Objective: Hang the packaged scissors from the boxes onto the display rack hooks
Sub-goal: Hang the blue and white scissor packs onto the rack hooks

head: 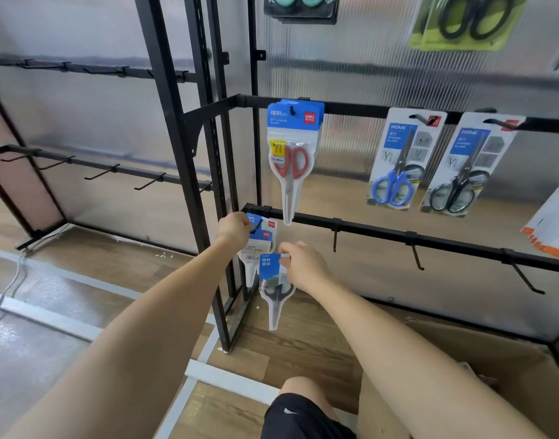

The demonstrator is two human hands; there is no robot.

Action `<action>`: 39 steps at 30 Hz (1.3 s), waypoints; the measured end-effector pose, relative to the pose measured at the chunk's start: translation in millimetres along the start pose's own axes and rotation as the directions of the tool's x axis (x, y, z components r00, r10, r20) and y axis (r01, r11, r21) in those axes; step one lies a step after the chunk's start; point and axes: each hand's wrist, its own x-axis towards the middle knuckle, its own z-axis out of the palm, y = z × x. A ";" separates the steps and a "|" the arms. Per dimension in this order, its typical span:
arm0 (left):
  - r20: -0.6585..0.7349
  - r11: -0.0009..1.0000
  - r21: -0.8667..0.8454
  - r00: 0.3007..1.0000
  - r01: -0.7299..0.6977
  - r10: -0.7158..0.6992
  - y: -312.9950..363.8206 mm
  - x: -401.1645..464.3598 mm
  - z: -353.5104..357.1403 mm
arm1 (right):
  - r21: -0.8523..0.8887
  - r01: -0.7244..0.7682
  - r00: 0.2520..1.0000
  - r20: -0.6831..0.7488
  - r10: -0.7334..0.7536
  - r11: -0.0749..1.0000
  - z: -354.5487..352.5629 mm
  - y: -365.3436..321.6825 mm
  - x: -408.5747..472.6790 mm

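The left hand (235, 229) grips the top of a blue-headed clear scissors packet (261, 240) at the leftmost hook (256, 225) of the lower black metal rail (382, 234). Just right and lower, the right hand (303, 264) pinches the top of a second blue-and-clear packet of dark-handled scissors (274, 288), which hangs free below the rail. Farther right, 3 empty hooks follow, and a brown cardboard box (481, 362) lies on the floor.

Bare hooks (416, 256) right of the hanging packs (261, 239) stand unobstructed.
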 end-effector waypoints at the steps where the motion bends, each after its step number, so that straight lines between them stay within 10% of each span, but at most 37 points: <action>1: -0.016 1.000 -0.010 1.000 -0.009 0.009 0.5 -1.1 -1.5 | -0.033 0.011 1.000 -0.010 -0.011 0.999 -0.2 1.0 -0.1; 9: -0.060 0.988 0.086 0.989 -0.126 0.132 9.4 -22.7 -18.4 | 0.127 -0.067 0.996 -0.045 0.073 0.990 -2.9 -5.3 1.0; 19: 0.365 0.884 0.257 0.886 -0.391 0.286 21.8 -51.1 -20.3 | 0.285 -0.137 0.975 -0.128 0.179 0.949 -19.7 0.6 -10.8; 34: -0.009 0.895 0.391 0.972 -0.214 0.236 22.6 -52.4 -5.2 | 0.411 -0.143 0.956 -0.178 0.233 0.901 -39.2 35.4 -32.7; 39: 0.188 0.858 0.440 0.962 -0.264 0.199 14.2 -28.8 -6.5 | 0.427 -0.110 0.971 -0.145 0.188 0.897 -27.6 17.9 -25.3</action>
